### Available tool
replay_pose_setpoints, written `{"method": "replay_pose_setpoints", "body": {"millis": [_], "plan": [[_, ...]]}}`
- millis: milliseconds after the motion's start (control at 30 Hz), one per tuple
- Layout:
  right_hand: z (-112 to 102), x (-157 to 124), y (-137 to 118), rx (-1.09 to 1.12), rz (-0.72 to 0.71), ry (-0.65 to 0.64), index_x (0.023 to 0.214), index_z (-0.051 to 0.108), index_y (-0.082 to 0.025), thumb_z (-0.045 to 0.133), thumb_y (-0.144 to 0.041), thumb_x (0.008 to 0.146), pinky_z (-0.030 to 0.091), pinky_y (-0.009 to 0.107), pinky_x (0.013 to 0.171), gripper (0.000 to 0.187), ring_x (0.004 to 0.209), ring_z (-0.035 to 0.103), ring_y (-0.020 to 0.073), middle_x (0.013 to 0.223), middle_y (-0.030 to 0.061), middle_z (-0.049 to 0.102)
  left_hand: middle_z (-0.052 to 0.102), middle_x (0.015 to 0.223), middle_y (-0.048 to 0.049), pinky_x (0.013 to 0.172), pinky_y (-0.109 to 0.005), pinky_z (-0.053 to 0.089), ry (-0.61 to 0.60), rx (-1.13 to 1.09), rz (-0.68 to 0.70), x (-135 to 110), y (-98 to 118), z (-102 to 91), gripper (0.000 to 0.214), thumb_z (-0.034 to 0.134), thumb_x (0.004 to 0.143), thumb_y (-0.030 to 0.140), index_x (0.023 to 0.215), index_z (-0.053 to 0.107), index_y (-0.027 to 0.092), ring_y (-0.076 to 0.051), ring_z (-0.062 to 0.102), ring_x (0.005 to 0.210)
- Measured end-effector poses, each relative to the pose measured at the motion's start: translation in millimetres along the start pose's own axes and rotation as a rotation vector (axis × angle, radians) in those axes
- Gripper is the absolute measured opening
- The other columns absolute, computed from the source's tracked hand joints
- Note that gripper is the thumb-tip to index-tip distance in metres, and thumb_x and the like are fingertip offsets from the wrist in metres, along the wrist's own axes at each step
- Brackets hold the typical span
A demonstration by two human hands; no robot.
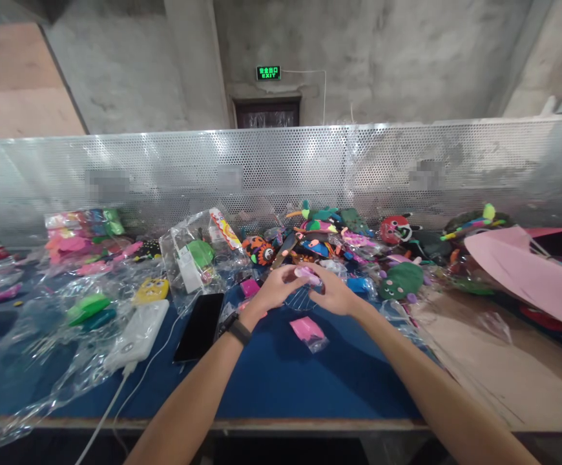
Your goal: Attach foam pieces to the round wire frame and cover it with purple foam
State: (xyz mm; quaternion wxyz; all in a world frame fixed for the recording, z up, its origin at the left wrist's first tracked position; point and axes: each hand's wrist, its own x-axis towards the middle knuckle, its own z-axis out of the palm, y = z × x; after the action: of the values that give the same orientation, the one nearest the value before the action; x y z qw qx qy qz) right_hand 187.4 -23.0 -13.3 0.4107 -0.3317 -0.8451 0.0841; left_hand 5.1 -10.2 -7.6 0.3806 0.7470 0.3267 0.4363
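Note:
My left hand (274, 290) and my right hand (332, 292) meet over the blue table top (281, 374), fingers pinched together on a small pale pink piece (307, 276). A clear round plastic part (300, 299) lies just under the hands. A black band sits on my left wrist. Just in front of the hands a pink item in a clear bag (307, 330) lies on the table. Behind the hands is a heap of colourful foam or felt toy figures (339, 242).
A black phone (198, 326) and a white power bank (138, 332) with a cable lie at left among clear plastic bags (198, 258). Pink card sheets (528, 271) sit at right over brown board. A perforated metal screen (281, 168) closes the back. Another person's hand shows at far left.

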Motion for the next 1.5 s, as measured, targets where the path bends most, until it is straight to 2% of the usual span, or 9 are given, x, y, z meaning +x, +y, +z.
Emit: {"method": "replay_pose_setpoints", "body": {"millis": [133, 267, 433, 733, 933, 1067, 1200, 1400, 1500], "plan": [[-1, -1, 1, -0.029, 0.016, 0.004, 0.134, 0.041, -0.017, 0.056, -0.029, 0.081, 0.043, 0.04, 0.092, 0.056, 0.114, 0.053, 0.0259, 0.13, 0.0137, 0.053, 0.068, 0.098, -0.0082, 0.082, -0.028, 0.045, 0.084, 0.162, 0.125, -3, 6, 2.8, 0.036, 0.056, 0.082, 0.046, 0.097, 0.066, 0.014, -0.02, 0.061, 0.091], [-8, 3, 2, -0.083, 0.138, 0.005, 0.118, 0.056, -0.021, 0.051, -0.041, 0.087, 0.047, 0.033, 0.074, 0.038, 0.083, 0.063, 0.0206, 0.098, 0.0072, 0.068, 0.069, 0.084, -0.0051, 0.072, -0.025, 0.045, 0.119, 0.299, 0.161, -3, 8, 2.7, 0.035, 0.049, 0.086, 0.044, 0.088, 0.068, 0.015, -0.018, 0.061, 0.075], [-13, 7, 6, -0.088, 0.142, 0.01, 0.083, 0.063, -0.016, 0.041, -0.041, 0.092, 0.041, 0.025, 0.06, 0.035, 0.062, 0.057, 0.0145, 0.067, 0.002, 0.065, 0.066, 0.069, -0.0039, 0.062, -0.025, 0.042, 0.127, 0.378, 0.12, -1, 3, 1.3, 0.037, 0.043, 0.089, 0.043, 0.082, 0.066, 0.014, -0.016, 0.058, 0.061], [-6, 7, 30, -0.187, 0.216, 0.133, 0.098, 0.063, -0.016, 0.046, -0.031, 0.088, 0.042, 0.026, 0.062, 0.024, 0.065, 0.057, 0.0161, 0.078, 0.0043, 0.067, 0.07, 0.09, -0.0067, 0.075, -0.026, 0.047, 0.144, 0.235, 0.151, -3, 11, 5.2, 0.029, 0.048, 0.088, 0.037, 0.104, 0.062, 0.017, -0.018, 0.065, 0.082], [4, 0, 21, -0.06, 0.118, 0.022, 0.124, 0.046, -0.014, 0.051, -0.021, 0.08, 0.048, 0.032, 0.069, 0.045, 0.072, 0.058, 0.0171, 0.103, 0.0104, 0.063, 0.066, 0.077, -0.0048, 0.051, -0.022, 0.042, 0.037, 0.079, 0.044, -1, 7, 2.3, 0.035, 0.048, 0.086, 0.047, 0.097, 0.062, 0.016, -0.012, 0.057, 0.055], [7, -2, 10, -0.032, 0.057, -0.004, 0.132, 0.04, -0.015, 0.058, -0.03, 0.079, 0.048, 0.036, 0.076, 0.058, 0.086, 0.06, 0.0206, 0.122, 0.0144, 0.055, 0.058, 0.065, 0.0007, 0.045, -0.02, 0.037, -0.041, -0.024, -0.026, -4, 5, 3.8, 0.037, 0.056, 0.08, 0.048, 0.1, 0.055, 0.017, -0.008, 0.048, 0.046], [2, 1, 1, -0.058, 0.038, -0.061, 0.125, 0.051, -0.023, 0.058, -0.034, 0.081, 0.046, 0.034, 0.081, 0.046, 0.094, 0.06, 0.0218, 0.114, 0.0079, 0.062, 0.055, 0.061, 0.0034, 0.044, -0.019, 0.037, -0.014, -0.03, -0.128, -7, -1, 6.4, 0.052, 0.063, 0.075, 0.05, 0.111, 0.045, 0.018, -0.008, 0.047, 0.045], [-1, 1, 6, -0.179, 0.229, -0.084, 0.127, 0.051, -0.025, 0.053, -0.045, 0.085, 0.046, 0.031, 0.07, 0.047, 0.082, 0.062, 0.0214, 0.1, 0.0069, 0.068, 0.062, 0.075, -0.0047, 0.048, -0.023, 0.044, -0.002, 0.117, -0.146, -2, -6, 4.2, 0.048, 0.042, 0.085, 0.056, 0.106, 0.059, 0.016, -0.011, 0.054, 0.051], [-2, 2, 9, -0.117, 0.207, -0.044, 0.12, 0.055, -0.022, 0.047, -0.043, 0.089, 0.045, 0.031, 0.074, 0.038, 0.085, 0.062, 0.0204, 0.1, 0.007, 0.068, 0.065, 0.089, -0.0069, 0.051, -0.024, 0.047, -0.014, 0.135, -0.133, -1, -5, 2.3, 0.05, 0.039, 0.087, 0.056, 0.114, 0.059, 0.018, -0.014, 0.058, 0.06]]}}
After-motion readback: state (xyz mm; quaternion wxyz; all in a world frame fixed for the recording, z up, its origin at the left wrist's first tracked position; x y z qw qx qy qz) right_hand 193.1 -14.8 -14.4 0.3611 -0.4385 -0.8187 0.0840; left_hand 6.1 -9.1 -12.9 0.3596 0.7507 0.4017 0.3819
